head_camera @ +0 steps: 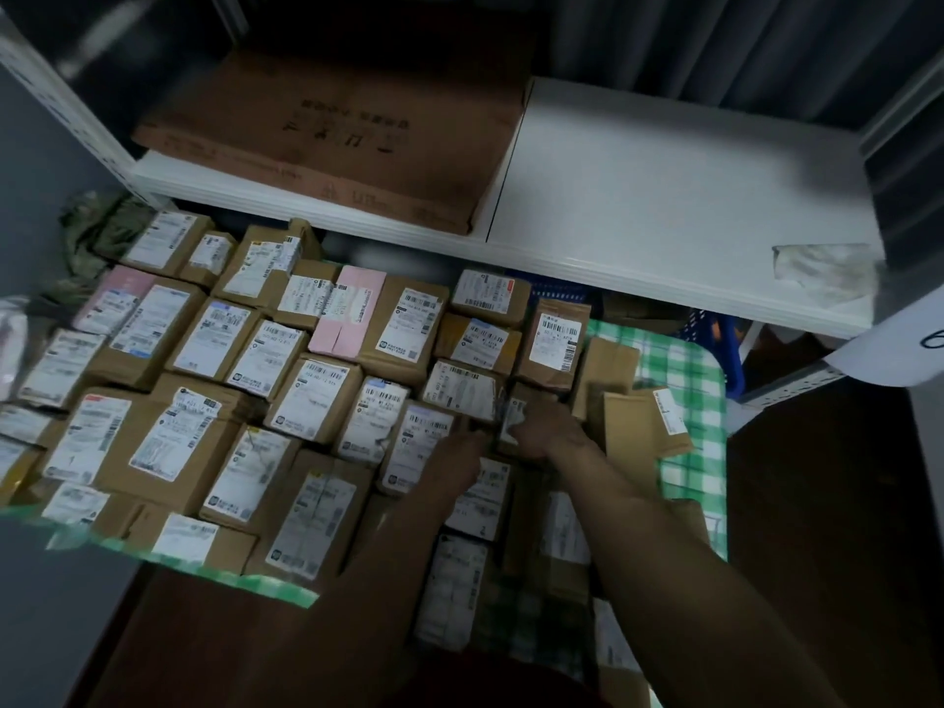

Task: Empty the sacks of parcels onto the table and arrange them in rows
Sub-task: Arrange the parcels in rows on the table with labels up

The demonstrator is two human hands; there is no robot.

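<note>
Touching barcode-labelled parcels [316, 396], both hands [549, 431] blur; label print illegible.

Counting as we go: brown parcels [311, 396], upwards of thirty, though they are too tightly packed and blurred for an exact tally. Pink ones, two: the left pink parcel [115, 293] and the middle pink parcel [347, 309]. One green-checked cloth [679, 360] beneath the lot. Up top, one flat brown carton [327, 140] and two white shelf boards, the left board [214, 181] and the right board [664, 196]. One crumpled scrap [822, 268]. One blue crate [715, 339] for certain; more blue shows further left, possibly a second. One camouflage bundle [97, 232]. And two hands: left hand [454, 467], right hand [546, 431].
</note>
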